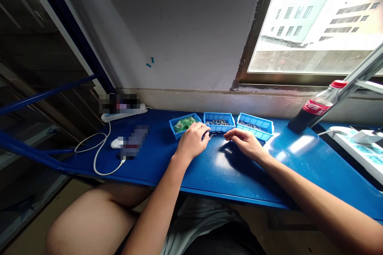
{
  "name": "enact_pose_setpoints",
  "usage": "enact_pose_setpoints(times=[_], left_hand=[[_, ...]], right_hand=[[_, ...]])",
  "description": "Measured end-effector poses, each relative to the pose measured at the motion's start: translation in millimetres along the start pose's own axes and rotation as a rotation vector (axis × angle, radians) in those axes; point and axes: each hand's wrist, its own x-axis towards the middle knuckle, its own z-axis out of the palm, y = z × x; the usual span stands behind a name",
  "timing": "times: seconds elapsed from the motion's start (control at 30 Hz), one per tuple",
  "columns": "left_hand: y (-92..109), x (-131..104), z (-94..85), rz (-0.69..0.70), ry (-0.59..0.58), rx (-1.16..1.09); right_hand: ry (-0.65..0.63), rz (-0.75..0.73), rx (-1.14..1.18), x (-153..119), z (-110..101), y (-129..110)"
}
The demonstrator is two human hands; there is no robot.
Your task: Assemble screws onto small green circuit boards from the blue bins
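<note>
My left hand (194, 138) is in front of the left blue bin (176, 134), its fingers curled beside some small dark metal parts (213, 134) on the table. Whatever its fingertips hold is too small to make out. To the right, my right hand (243, 142) hovers over the table with thumb and fingers pressed together; anything between them is hidden. Green pieces in clear wrap (183, 124) lie in the left bin. Small metal parts fill the bottom of the middle bin (219, 128), and thin pin-like parts lie in the right bin (267, 133).
A cola bottle (317, 107) leans at the right back, near a power strip (363, 153). On the left of the blue table (155, 151) are a blurred device (133, 143), a white cable (98, 157) and a white round object (115, 143). A wall and window stand behind.
</note>
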Motion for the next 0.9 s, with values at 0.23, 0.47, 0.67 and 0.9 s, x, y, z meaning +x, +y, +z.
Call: enact_pose_setpoints(times=[0.23,0.47,0.67,0.9], left_hand=[[-10.3,-62.9,-19.5,-0.125,-0.124,0.154],[-28.3,-65.4,-19.3,-0.235,-0.223,0.162],[-27.4,-49.9,-7.3,-0.303,-0.278,0.144],[-30.7,-37.9,11.6,-0.246,-0.258,0.152]], right_hand=[[-0.022,0.009,-0.033,-1.1,-0.7,-0.1],[-0.022,0.007,-0.043,-0.8,-0.4,0.5],[-0.022,0.001,-0.036,-0.6,0.7,2.2],[-0.027,-0.001,-0.028,-1.5,2.0,0.5]])
